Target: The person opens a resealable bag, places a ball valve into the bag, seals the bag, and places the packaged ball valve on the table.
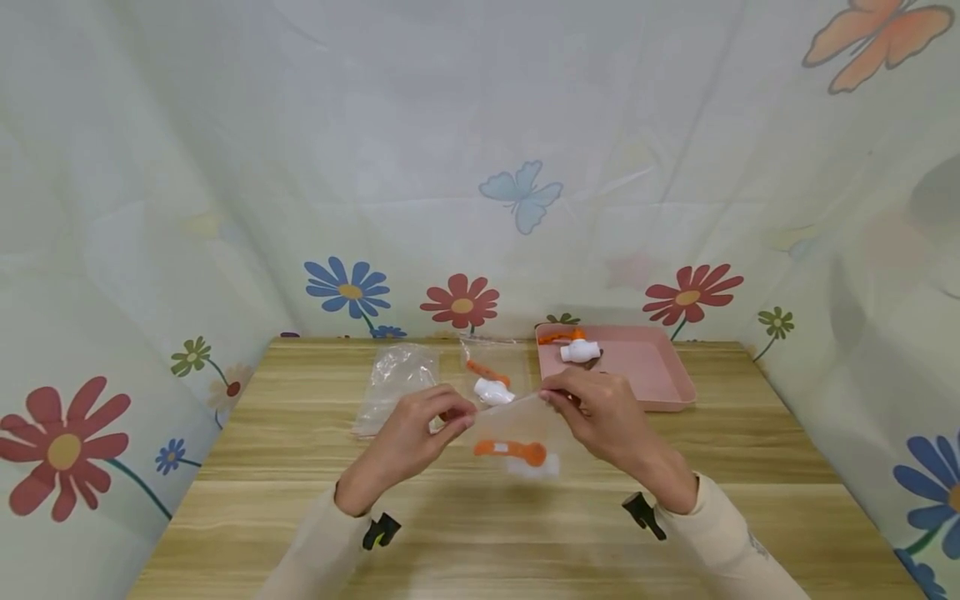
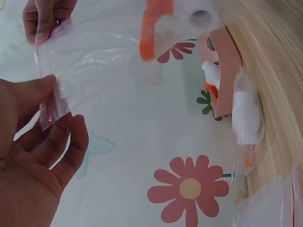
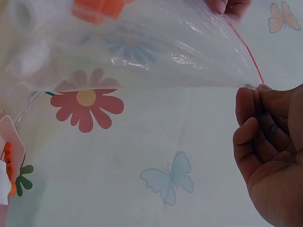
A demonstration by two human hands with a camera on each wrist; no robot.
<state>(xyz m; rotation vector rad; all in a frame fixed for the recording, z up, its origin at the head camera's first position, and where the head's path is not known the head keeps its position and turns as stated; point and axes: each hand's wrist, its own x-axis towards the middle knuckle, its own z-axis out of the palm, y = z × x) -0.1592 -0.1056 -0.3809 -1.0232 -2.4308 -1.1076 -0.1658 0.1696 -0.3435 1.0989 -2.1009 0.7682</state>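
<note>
A clear zip bag (image 1: 491, 423) hangs between both hands above the front of the table. Inside, near its bottom, lies a white plastic ball valve (image 1: 543, 467) with an orange handle (image 1: 510, 451). My left hand (image 1: 416, 429) pinches the left end of the bag's top edge between thumb and fingers. At the right end, my right hand (image 1: 607, 417) pinches the same edge. The right wrist view shows the red zip line (image 3: 250, 53) running taut between the hands. Whether the zip is fully closed, I cannot tell.
Behind the hands, a bagged white valve (image 1: 493, 392) with an orange handle lies on the wooden table (image 1: 480, 533). Left of it are flat clear bags (image 1: 401, 375). A pink tray (image 1: 648, 367) at the back right holds another valve (image 1: 580, 351). A patterned curtain surrounds the table.
</note>
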